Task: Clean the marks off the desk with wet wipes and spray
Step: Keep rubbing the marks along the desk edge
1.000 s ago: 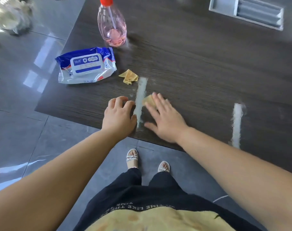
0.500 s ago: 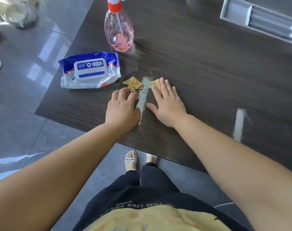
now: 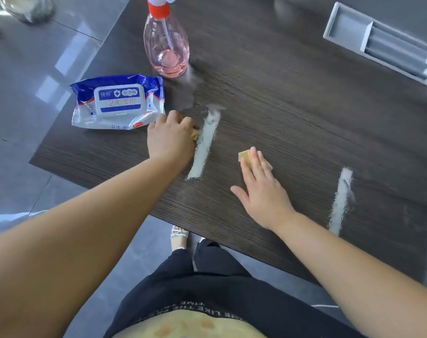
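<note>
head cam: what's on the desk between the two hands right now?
In the head view, one white mark runs between the left hand and right hand, hard against the left one. Otherwise it is bare desk.

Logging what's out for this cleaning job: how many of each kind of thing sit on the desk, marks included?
White marks: 2
Yellow wipe pieces: 2
Wipes pack: 1
Spray bottle: 1
Grey tray: 1
Total: 7

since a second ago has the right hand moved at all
Yes. The right hand was pressed against the near white mark; now it lies clear to that mark's right, toward the second mark, with a yellow pad under its fingers.
</note>
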Action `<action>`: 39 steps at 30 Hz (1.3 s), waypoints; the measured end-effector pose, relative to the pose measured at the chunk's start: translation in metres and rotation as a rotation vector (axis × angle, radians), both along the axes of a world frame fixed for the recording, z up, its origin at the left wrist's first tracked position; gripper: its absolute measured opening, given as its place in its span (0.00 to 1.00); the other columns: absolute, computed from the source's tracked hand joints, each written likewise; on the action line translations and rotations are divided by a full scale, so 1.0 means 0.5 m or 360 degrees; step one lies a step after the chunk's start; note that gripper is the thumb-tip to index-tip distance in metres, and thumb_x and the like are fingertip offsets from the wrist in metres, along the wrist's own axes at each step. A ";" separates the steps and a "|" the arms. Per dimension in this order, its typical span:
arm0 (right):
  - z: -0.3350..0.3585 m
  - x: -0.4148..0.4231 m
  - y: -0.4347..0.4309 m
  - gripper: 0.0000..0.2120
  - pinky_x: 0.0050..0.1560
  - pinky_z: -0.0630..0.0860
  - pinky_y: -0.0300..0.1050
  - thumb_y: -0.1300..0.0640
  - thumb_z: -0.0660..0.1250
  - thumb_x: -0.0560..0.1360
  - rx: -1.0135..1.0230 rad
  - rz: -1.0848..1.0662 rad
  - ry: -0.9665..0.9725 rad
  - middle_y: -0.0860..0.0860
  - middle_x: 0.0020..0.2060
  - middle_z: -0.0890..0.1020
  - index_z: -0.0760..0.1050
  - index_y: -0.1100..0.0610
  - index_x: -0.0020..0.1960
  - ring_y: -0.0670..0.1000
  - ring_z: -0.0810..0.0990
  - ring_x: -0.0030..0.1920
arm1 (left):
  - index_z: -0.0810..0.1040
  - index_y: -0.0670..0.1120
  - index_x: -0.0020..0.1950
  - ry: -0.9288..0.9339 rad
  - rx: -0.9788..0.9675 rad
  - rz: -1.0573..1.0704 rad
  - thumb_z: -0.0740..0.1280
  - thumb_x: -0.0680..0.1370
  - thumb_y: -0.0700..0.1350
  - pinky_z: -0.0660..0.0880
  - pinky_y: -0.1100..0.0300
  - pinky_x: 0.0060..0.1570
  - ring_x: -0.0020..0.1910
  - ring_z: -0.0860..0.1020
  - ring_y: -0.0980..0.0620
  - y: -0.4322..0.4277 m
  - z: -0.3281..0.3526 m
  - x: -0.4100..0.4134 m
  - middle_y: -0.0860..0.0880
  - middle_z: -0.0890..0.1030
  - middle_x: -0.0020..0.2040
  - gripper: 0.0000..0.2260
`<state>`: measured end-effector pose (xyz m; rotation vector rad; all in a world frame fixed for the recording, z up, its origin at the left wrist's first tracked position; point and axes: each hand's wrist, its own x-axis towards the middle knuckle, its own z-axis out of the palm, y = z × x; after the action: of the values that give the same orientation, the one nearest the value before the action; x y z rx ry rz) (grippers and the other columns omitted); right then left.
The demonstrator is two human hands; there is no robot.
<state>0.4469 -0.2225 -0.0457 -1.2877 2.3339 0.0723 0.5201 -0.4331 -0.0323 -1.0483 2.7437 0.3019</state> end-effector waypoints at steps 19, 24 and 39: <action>-0.028 -0.056 -0.096 0.32 0.74 0.44 0.49 0.39 0.42 0.76 -0.0296 0.0740 -0.0207 0.53 0.77 0.52 0.55 0.51 0.76 0.51 0.49 0.76 | 0.79 0.51 0.45 0.0871 0.0788 0.0899 0.69 0.74 0.48 0.75 0.62 0.45 0.41 0.80 0.59 -0.001 0.069 0.097 0.56 0.80 0.38 0.03; -0.031 -0.189 -0.224 0.27 0.75 0.41 0.51 0.43 0.47 0.81 -0.0148 -0.0015 0.0094 0.55 0.77 0.43 0.48 0.50 0.77 0.54 0.42 0.76 | 0.80 0.49 0.46 0.0895 0.0840 0.1090 0.70 0.74 0.49 0.74 0.66 0.41 0.37 0.78 0.62 -0.011 0.075 0.137 0.57 0.79 0.36 0.05; -0.033 -0.160 -0.264 0.25 0.75 0.43 0.51 0.44 0.48 0.81 -0.0167 0.0048 0.0058 0.53 0.77 0.45 0.52 0.48 0.77 0.53 0.44 0.77 | 0.80 0.47 0.47 0.0987 0.0948 0.1129 0.70 0.74 0.45 0.74 0.66 0.38 0.30 0.76 0.68 -0.005 0.076 0.207 0.57 0.79 0.33 0.03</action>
<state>0.3671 -0.3543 -0.0620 -1.3832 2.3773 -0.0176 0.6237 -0.4355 0.0058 -1.8993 2.2766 1.6553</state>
